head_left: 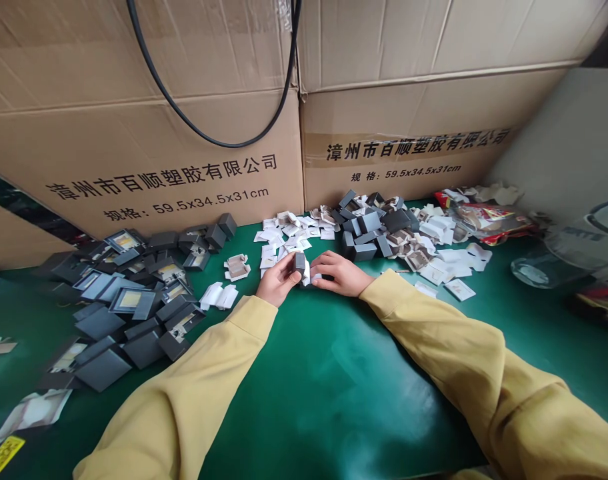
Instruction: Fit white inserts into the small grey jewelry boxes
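My left hand [278,280] grips a small dark grey box [299,261] between thumb and fingers, held above the green table. From the box's right side a white folded card insert [307,275] sticks out. The curled fingers of my right hand [340,273] close on that insert; their exact contact is too small to make out. Just behind the hands lie loose white card inserts [289,230]. Left of my left hand are an unfolded insert [237,267] with a brownish inside and a white one [219,296].
Dark grey boxes, several lying open, form a pile [104,320] at left. More small boxes [367,227] and scattered card pieces [441,263] lie back right. Large cartons [184,160] wall the back; a black cable [224,143] hangs before them. A clear jar [534,267] stands right.
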`<action>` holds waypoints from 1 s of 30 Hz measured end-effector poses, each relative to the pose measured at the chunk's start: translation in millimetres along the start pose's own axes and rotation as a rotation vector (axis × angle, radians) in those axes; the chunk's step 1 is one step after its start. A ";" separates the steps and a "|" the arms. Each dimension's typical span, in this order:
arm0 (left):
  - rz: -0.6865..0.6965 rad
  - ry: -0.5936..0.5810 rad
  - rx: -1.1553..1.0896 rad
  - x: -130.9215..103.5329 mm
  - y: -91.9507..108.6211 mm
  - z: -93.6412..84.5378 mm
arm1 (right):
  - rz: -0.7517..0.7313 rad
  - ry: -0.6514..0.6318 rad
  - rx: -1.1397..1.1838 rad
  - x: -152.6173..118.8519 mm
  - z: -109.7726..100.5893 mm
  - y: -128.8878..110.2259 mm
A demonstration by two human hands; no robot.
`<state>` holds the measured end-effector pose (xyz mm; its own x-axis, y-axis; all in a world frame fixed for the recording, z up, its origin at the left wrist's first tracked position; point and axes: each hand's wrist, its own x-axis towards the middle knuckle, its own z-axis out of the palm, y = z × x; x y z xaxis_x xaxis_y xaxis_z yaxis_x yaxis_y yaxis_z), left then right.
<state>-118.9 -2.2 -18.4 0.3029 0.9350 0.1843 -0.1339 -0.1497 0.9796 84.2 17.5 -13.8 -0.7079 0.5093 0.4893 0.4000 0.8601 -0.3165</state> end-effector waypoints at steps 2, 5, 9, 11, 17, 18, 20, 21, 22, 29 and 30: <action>0.000 -0.011 0.000 0.6 -1.3 -1.0 | 0.001 0.018 0.002 -0.1 -0.5 -2.0; -0.005 -0.026 -0.008 1.6 -2.5 -2.2 | 0.003 0.058 -0.050 -0.9 -1.2 -5.5; 0.008 -0.072 -0.020 2.2 -3.5 -3.6 | -0.036 0.067 -0.083 -1.5 -1.6 -9.7; 0.008 -0.098 -0.021 2.5 -4.7 -4.6 | -0.058 0.052 -0.058 -1.2 -1.9 -11.7; -0.007 -0.124 -0.025 2.6 -7.2 -5.7 | -0.051 -0.033 -0.009 0.3 -0.8 -13.6; -0.011 -0.126 -0.020 2.5 -6.9 -5.5 | -0.052 -0.041 -0.008 0.4 0.2 -12.9; -0.020 -0.132 -0.009 2.1 -5.7 -4.9 | -0.057 -0.050 -0.007 0.9 2.8 -11.0; -0.022 -0.131 -0.005 1.8 -4.8 -4.4 | -0.060 -0.052 -0.007 1.1 4.2 -10.0; -0.024 -0.128 -0.003 1.4 -3.7 -3.9 | -0.062 -0.053 -0.008 1.4 5.5 -9.0; -0.038 -0.130 -0.013 -0.9 4.0 0.2 | -0.029 -0.044 0.020 1.4 9.3 -7.1; -0.038 -0.134 -0.011 -0.9 4.4 0.5 | -0.024 -0.043 0.023 1.0 9.3 -7.3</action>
<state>-119.2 -3.8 -14.2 0.4308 0.8886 0.1572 -0.1304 -0.1110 0.9852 75.1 11.4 -18.5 -0.7419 0.4863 0.4616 0.3693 0.8710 -0.3241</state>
